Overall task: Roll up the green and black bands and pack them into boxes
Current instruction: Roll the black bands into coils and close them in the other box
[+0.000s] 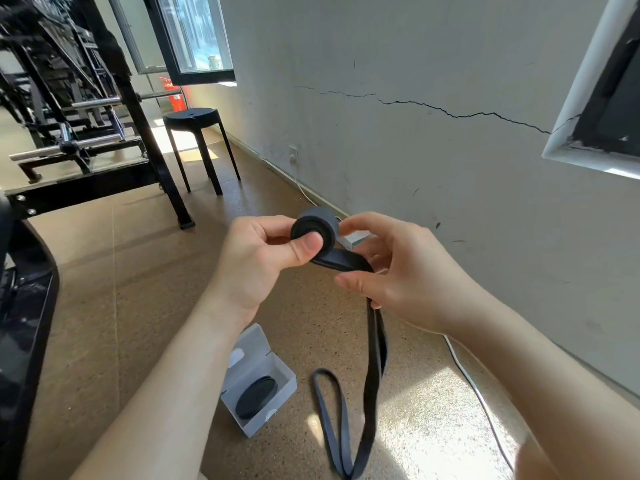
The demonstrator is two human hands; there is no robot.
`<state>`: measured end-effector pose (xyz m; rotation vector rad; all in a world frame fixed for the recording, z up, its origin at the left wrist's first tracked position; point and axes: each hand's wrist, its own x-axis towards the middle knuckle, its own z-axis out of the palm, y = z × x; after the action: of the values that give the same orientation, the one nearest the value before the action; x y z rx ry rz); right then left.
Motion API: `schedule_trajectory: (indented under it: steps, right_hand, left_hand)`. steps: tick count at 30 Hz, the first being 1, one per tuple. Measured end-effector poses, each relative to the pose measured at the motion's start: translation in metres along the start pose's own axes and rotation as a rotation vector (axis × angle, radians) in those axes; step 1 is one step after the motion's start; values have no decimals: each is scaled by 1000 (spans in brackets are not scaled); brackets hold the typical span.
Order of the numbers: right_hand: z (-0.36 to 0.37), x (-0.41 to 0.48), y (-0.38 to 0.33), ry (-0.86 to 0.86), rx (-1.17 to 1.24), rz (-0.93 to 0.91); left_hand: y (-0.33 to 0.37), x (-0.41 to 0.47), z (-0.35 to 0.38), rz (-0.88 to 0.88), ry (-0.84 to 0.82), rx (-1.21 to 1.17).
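A black band (372,382) is partly wound into a tight roll (317,225) held up in front of me. My left hand (263,261) pinches the roll, thumb pressed on its flat face. My right hand (401,271) touches the roll's far side with its fingertips while the flat band passes under its fingers. The loose tail hangs down to the floor and loops there. On the floor below lies an open white box (280,372), and inside it rests a rolled dark band (256,396). No green band is in view.
A second small white box (356,239) shows behind my right hand near the wall. A black stool (194,116) and black gym equipment (69,109) stand at the left. A white cable (481,393) runs along the floor by the wall.
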<state>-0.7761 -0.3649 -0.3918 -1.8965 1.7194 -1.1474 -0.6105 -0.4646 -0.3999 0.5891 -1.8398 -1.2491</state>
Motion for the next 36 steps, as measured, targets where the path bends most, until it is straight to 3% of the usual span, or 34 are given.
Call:
schedule_trajectory:
  steps: [3,9,16,18,22,25,28,32,36]
  right_hand:
    - [0,1,2,-2,-33,-14]
    - [-4,2,4,-85,320,102]
    - [9,5,6,-38,543,270]
    - [6,6,7,-32,655,314]
    - [2,8,9,-34,986,328]
    - [4,8,11,-64,1103,310]
    - [5,9,12,-79,1146,295]
    - [2,8,11,-146,1108,289]
    - [2,4,12,-278,834,250]
  left_hand:
    - [1,1,-2,12,-31,159]
    - [7,1,-9,76,-92,464]
    - [18,-3,1,157,-156,779]
    - [13,-4,2,153,-100,687]
    - [6,-9,11,-36,-59,-22]
    - [2,-10,19,-107,-110,-265]
    - [-2,-9,19,-119,-128,-330]
    - [-4,-8,21,-51,-82,-246]
    - [-3,-6,16,-12,1,-179]
